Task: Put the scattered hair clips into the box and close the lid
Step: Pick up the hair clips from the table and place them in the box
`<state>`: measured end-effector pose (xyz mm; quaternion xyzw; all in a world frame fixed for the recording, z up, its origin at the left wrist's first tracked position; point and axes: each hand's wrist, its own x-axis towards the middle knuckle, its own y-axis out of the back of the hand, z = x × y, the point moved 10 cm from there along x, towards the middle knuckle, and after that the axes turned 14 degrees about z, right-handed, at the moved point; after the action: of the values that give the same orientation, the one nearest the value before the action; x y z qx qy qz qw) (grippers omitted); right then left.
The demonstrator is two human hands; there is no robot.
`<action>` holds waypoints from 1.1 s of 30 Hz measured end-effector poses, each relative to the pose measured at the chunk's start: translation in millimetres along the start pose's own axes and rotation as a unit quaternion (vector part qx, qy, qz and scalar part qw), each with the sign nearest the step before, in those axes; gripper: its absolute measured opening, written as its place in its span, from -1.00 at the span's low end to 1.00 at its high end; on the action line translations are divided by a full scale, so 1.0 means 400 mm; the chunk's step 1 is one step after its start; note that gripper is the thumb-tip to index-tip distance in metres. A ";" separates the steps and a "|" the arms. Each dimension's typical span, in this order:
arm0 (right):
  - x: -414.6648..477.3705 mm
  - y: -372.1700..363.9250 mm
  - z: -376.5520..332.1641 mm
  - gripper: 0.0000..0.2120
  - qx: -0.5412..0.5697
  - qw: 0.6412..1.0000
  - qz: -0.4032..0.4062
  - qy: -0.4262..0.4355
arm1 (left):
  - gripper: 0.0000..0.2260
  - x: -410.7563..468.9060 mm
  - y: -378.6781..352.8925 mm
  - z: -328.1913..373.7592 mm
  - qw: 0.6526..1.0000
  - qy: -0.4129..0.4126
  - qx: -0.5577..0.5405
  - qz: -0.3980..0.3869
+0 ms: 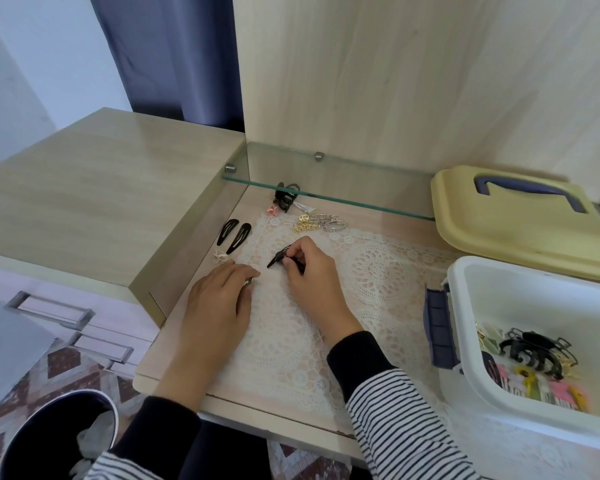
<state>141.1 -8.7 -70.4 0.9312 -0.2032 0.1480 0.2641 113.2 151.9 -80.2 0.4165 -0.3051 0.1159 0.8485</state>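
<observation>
In the middle of the frame the right hand (309, 271) pinches a small black clip (279, 259) between thumb and curled fingers, just above the lace mat (371, 271) that covers the table (174, 362). The left hand (222, 292) lies palm down beside it, to the left, with its fingertips bent onto the mat. Something small and pale shows under those fingertips, but I cannot tell whether the hand grips it or only rests on it.

More clips lie loose on the table above the hands. Two black snap clips (234, 236) lie side by side at the mat's left edge, with a small cream clip (220, 256) just below them. Further up are a black claw clip (286, 197) under the edge of the glass shelf (361, 188), a small pink clip (272, 211) beside it, and a gold clip (303, 225) touching some silver clips (331, 221).

At the right edge of the frame the white box (465, 282) stands open, holding a large black claw clip (537, 351) and several coloured ones. Its yellow lid (499, 233) lies flat behind it, handle up, off the box.
</observation>
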 end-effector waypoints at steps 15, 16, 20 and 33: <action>0.004 0.010 -0.010 -0.73 0.002 1.000 0.012 0.020 | -0.80 0.008 0.021 0.023 1.000 -0.007 0.001 0.014; 0.004 0.012 -0.012 -0.73 0.003 1.000 0.015 0.022 | -0.80 0.008 0.026 0.026 1.000 -0.007 0.003 0.018; -0.001 0.034 -0.064 -0.76 0.010 0.994 0.053 0.092 | -0.78 0.012 0.045 0.049 0.999 -0.015 -0.004 0.030; -0.026 0.185 -0.209 -0.83 -0.034 0.985 0.105 0.131 | -0.77 0.022 0.128 0.092 0.992 0.018 0.043 0.119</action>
<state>84.3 -17.3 25.9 0.8676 -0.2686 0.2888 0.3028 81.5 154.7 -24.9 0.4108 -0.3324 0.2364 0.8154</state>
